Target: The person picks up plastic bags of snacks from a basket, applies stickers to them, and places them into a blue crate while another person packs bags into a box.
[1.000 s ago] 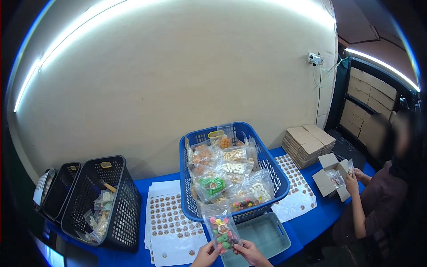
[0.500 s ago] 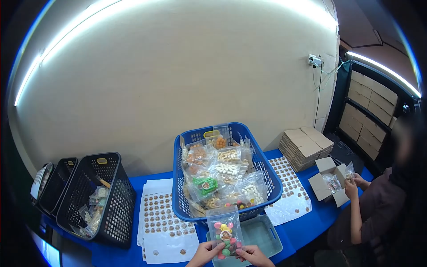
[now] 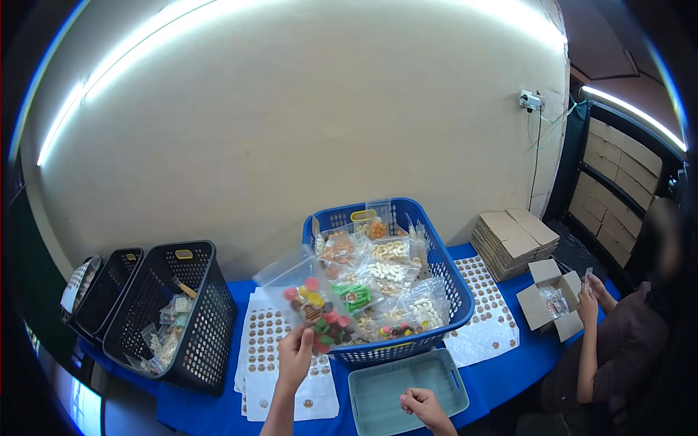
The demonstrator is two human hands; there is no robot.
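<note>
My left hand (image 3: 294, 360) is closed on the lower edge of a clear zip bag of colorful round candies (image 3: 318, 307). A round sticker shows on the bag's front, and the bag is tilted over the left side of the blue basket (image 3: 456, 309). Above the grey-green tray (image 3: 363, 398), my right hand (image 3: 425, 408) is curled closed, with nothing visible in its fingers. Several clear bags of snacks, including one with green sticks (image 3: 352, 295), fill the basket. A sheet of round stickers (image 3: 287, 396) lies under and beside my left forearm.
Black baskets stand at left, the nearest black basket (image 3: 218, 320) holding several bags. Another sticker sheet (image 3: 483, 338) lies right of the blue basket. Behind it is a stack of flattened cardboard (image 3: 516, 240). At right, a person (image 3: 618, 349) works over an open box (image 3: 538, 317).
The candy bag has moved left and up in my left hand, from in front of the basket. My right hand has let go of it and stays over the tray.
</note>
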